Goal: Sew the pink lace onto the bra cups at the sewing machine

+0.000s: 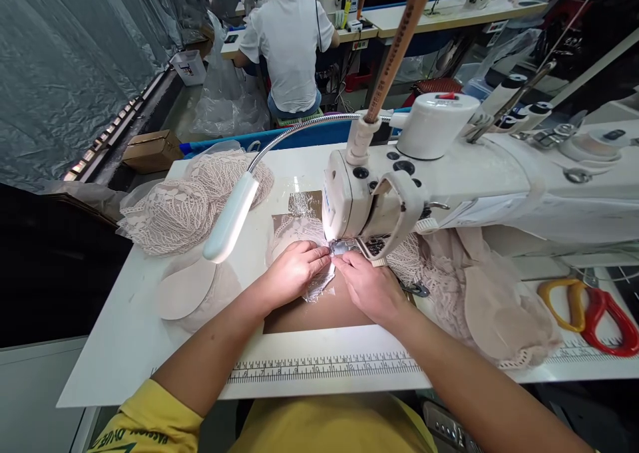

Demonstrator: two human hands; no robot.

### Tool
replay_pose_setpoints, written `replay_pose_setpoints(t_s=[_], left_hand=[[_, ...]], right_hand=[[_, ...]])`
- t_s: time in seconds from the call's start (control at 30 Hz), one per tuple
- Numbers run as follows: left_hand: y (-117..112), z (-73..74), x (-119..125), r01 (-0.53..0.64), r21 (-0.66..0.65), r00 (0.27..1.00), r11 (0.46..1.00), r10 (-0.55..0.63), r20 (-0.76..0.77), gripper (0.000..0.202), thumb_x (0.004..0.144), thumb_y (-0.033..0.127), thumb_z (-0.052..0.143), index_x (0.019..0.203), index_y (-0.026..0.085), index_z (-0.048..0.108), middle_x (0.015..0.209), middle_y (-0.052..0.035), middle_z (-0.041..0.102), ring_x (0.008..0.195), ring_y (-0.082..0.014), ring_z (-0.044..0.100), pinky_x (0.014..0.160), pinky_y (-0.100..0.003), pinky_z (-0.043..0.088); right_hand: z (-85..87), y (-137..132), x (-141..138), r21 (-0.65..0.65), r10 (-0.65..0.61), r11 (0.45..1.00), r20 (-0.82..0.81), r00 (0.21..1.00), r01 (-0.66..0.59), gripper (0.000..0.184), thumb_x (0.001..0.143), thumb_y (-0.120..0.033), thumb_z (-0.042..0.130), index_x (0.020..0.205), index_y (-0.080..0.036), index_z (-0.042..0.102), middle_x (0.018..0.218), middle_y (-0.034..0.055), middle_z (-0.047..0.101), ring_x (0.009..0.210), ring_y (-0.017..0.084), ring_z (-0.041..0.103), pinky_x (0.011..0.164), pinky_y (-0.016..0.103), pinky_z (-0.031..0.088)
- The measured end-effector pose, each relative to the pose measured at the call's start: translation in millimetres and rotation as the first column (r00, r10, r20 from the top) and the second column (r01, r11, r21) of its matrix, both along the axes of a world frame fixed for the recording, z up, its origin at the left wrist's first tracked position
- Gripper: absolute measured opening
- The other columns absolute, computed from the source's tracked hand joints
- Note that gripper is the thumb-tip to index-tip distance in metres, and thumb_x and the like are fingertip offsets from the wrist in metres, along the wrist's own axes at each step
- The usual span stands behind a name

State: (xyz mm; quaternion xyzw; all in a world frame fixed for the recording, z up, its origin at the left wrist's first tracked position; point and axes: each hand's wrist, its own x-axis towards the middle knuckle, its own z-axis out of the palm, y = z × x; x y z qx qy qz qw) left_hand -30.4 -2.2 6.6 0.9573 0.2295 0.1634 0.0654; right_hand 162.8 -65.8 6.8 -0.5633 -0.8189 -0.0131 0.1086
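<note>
**Pale lace under the needle, both hands flat on it**

Pale pink lace fabric piece [319,287] lies on the brown plate of the white table [124,333], right at the foot of the white sewing machine [449,180]. The left hand [294,270] presses on it from the left, fingers bent and close together, pinning the lace rather than gripping it. The right hand [367,287] rests just beside, fingertips touching the lace near the needle; they lie flat and do not close round it. A heap of pink lace cups [190,203] sits far left. A white gooseneck lamp [230,219] hangs over the table. Red and yellow scissors [592,310] lie well apart, to the right.
</note>
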Motion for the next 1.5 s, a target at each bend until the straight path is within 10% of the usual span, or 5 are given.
replay_pose_setpoints(t_s=[0.6, 0.9, 1.23, 1.5], left_hand=[[5.1, 3.7, -1.7, -0.091, 0.006, 0.995, 0.996, 0.091, 0.027, 0.032, 0.093, 0.027, 0.046, 0.119, 0.015, 0.061, 0.116, -0.0133, 0.065, 0.1, -0.0236, 0.056, 0.086, -0.04, 0.048], [-18.9, 37.1, -8.3, -0.063, -0.191, 0.995, 0.98, 0.046, -0.089, 0.021, 0.09, 0.027, 0.048, 0.091, 0.015, 0.065, 0.106, -0.0121, 0.063, 0.099, -0.0235, 0.057, 0.087, -0.038, 0.048], [-30.7, 72.5, -19.9, 0.114, -0.687, 0.965, 0.717, -0.243, -0.094, 0.013, 0.086, 0.017, 0.053, 0.096, 0.019, 0.062, 0.086, -0.0003, 0.066, 0.074, -0.0113, 0.061, 0.066, -0.019, 0.048], [-0.6, 29.7, -6.6, 0.075, -0.16, 0.997, 0.984, -0.079, -0.019, 0.026, 0.095, 0.024, 0.042, 0.106, 0.015, 0.064, 0.108, -0.01, 0.068, 0.097, -0.02, 0.059, 0.084, -0.034, 0.048]], right_hand=[[-4.2, 3.0, 3.8, -0.09, -0.001, 0.996, -0.044, 0.999, -0.003, 0.043, 0.089, -0.011, 0.04, 0.125, -0.021, 0.061, 0.086, 0.0066, 0.065, 0.071, 0.015, 0.056, 0.058, 0.025, 0.036], [-3.5, 0.8, 4.3, 0.008, -0.03, 0.999, -0.095, 0.995, 0.031, 0.037, 0.091, -0.014, 0.039, 0.119, -0.018, 0.063, 0.099, 0.0096, 0.067, 0.081, 0.018, 0.059, 0.068, 0.027, 0.043], [5.3, -5.6, -1.1, -0.088, 0.115, 0.989, -0.05, 0.992, -0.119, 0.034, 0.087, -0.007, 0.042, 0.109, -0.019, 0.065, 0.087, 0.0056, 0.059, 0.076, 0.016, 0.05, 0.062, 0.026, 0.033], [7.3, -6.0, -2.4, -0.06, 0.135, 0.989, -0.003, 0.991, -0.135, 0.032, 0.086, -0.006, 0.042, 0.105, -0.018, 0.066, 0.087, 0.0058, 0.061, 0.076, 0.016, 0.048, 0.063, 0.028, 0.033]])
